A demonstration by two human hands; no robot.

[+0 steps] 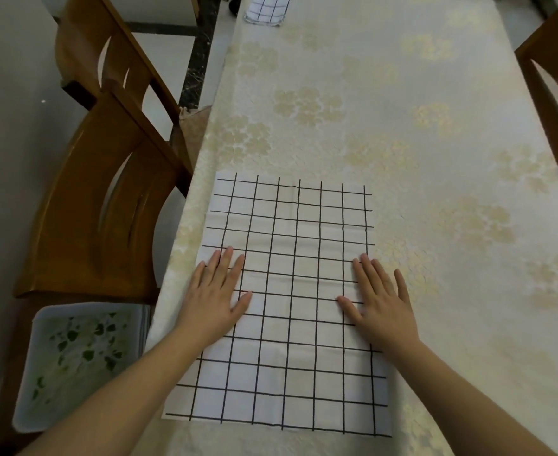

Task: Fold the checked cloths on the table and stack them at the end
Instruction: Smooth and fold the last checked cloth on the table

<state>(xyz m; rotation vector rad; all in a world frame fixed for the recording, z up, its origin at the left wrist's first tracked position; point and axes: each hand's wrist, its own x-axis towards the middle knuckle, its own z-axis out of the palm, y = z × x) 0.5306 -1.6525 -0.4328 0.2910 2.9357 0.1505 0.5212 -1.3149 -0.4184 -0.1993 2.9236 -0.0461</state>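
Checked cloth [290,291] under flat hands

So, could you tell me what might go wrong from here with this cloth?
The checked cloth lies near the table's left edge, so part of it could slide off during folding. The left hand and right hand press flat at mid-length only; the far corners are free and may fold unevenly. The folded cloth waits at the far end, a long carry.

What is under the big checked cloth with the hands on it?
The checked cloth lies flat on the flowery tablecloth, which shows all around it. Anything directly beneath the cloth is covered.
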